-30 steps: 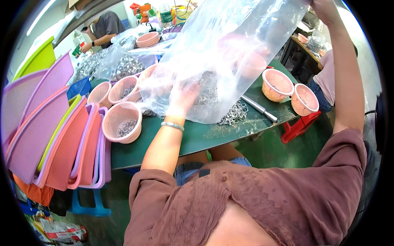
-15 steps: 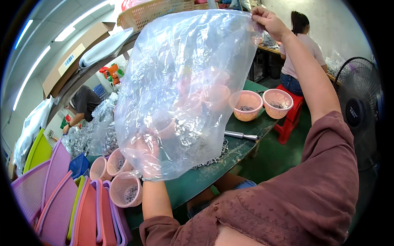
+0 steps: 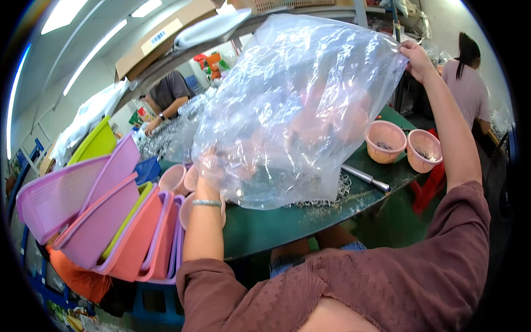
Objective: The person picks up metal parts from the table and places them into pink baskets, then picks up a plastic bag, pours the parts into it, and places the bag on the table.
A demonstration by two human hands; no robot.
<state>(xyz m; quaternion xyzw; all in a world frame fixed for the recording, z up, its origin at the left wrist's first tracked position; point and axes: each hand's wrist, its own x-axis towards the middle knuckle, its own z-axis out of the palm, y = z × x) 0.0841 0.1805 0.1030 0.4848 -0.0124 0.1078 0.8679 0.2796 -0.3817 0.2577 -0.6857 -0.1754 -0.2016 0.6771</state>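
Note:
A large clear plastic bag point(image 3: 298, 61) is spread up in front of me. My right hand point(image 3: 418, 60), raised at the far right, is closed on its upper right corner. At the bag's lower left, my left hand point(image 3: 211, 166) shows blurred through the film. Whether it is inside or behind the bag, and how its fingers are set, I cannot tell. Below the bag's lower edge lie small metal rings point(image 3: 344, 189) on the green table point(image 3: 249, 227). A silver rod-shaped tool point(image 3: 365, 177) lies right of them, apart from both hands.
Two pink baskets point(image 3: 385, 145) with metal pieces stand at the table's right; more pink baskets point(image 3: 172, 180) stand left. Stacked purple, red and green baskets point(image 3: 99, 205) crowd the left side. A shelf with a cardboard box point(image 3: 166, 41) runs above. Other people point(image 3: 464, 88) sit beyond.
My view has swung left, so the scene sits further right. The bag has become more slanted, stretched toward my right hand. My left wrist, with a bracelet, shows more clearly below it.

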